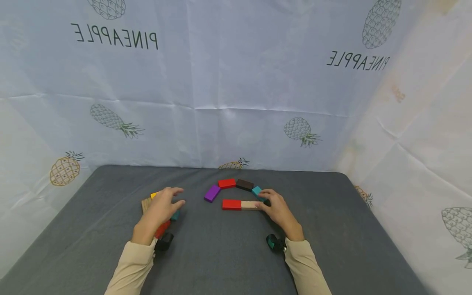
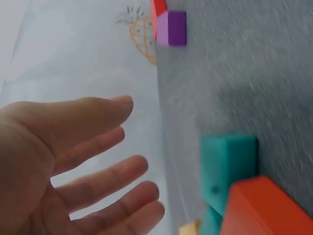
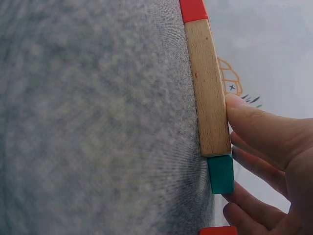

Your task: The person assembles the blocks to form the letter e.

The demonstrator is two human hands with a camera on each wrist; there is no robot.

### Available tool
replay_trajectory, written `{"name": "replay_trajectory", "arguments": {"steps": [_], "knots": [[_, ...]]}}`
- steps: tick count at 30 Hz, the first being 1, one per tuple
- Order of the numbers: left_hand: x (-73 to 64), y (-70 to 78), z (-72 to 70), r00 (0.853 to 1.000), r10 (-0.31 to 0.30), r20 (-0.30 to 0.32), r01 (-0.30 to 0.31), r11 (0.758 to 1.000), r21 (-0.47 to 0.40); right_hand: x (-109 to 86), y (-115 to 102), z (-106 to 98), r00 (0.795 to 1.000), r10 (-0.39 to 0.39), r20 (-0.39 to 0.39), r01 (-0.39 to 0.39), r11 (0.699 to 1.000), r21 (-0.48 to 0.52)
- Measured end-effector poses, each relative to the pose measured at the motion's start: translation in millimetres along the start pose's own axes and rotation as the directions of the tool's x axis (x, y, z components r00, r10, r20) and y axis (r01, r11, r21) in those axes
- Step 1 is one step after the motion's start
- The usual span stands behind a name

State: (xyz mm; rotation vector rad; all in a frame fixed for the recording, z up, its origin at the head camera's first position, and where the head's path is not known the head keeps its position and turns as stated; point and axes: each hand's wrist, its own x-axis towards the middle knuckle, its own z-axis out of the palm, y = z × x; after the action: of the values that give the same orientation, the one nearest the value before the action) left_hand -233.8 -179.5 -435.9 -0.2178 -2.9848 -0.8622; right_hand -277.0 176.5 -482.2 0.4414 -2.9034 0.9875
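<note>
My left hand (image 1: pixel 160 209) hovers with spread fingers over a group of blocks at the left, holding nothing. Around it show a yellow block (image 1: pixel 154 195), a wooden block (image 1: pixel 146 204), a teal block (image 2: pixel 227 161) and an orange-red block (image 2: pixel 266 208). My right hand (image 1: pixel 278 211) is at the right end of a row, its thumb touching a plain wooden block (image 3: pixel 208 88). That block lies between a red block (image 1: pixel 231 205) and a dark teal block (image 3: pixel 221 175). Its other fingers reach behind the row, near a turquoise block (image 1: pixel 257 191), their tips partly hidden.
Behind the row, a purple block (image 1: pixel 212 193), another red block (image 1: pixel 226 183) and a dark brown block (image 1: pixel 244 184) form an arc with the turquoise one. All lie on a grey cloth-covered table (image 1: pixel 217 254). A white pineapple-print curtain (image 1: pixel 236 73) hangs behind.
</note>
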Motion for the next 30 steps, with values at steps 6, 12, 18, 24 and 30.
{"name": "replay_trajectory", "arguments": {"steps": [6,12,18,24,30], "knots": [[-1.4,-13.6,-2.5,0.997,-0.072,-0.017,0.073,0.996,0.052,0.3,1.3,-1.0,1.0,0.007,-0.003,-0.007,1.0,-0.003],[-2.8,-22.1,-1.0,0.997,-0.074,-0.03,0.076,0.996,0.053,-0.5,-0.2,-1.6,1.0,0.006,-0.003,-0.006,1.0,0.002],[-3.8,-27.0,-1.8,0.993,-0.117,-0.012,0.117,0.989,0.085,-2.0,-2.5,-1.2,1.0,0.009,-0.001,-0.009,1.0,0.004],[-2.1,-29.6,-2.5,0.993,-0.117,0.024,0.112,0.982,0.15,-1.5,-2.1,-1.0,1.0,0.011,0.001,-0.011,1.0,0.001],[-1.2,-32.4,0.4,0.996,-0.088,0.008,0.086,0.988,0.125,-1.7,-1.9,-1.1,1.0,0.009,-0.002,-0.009,1.0,0.005]]}}
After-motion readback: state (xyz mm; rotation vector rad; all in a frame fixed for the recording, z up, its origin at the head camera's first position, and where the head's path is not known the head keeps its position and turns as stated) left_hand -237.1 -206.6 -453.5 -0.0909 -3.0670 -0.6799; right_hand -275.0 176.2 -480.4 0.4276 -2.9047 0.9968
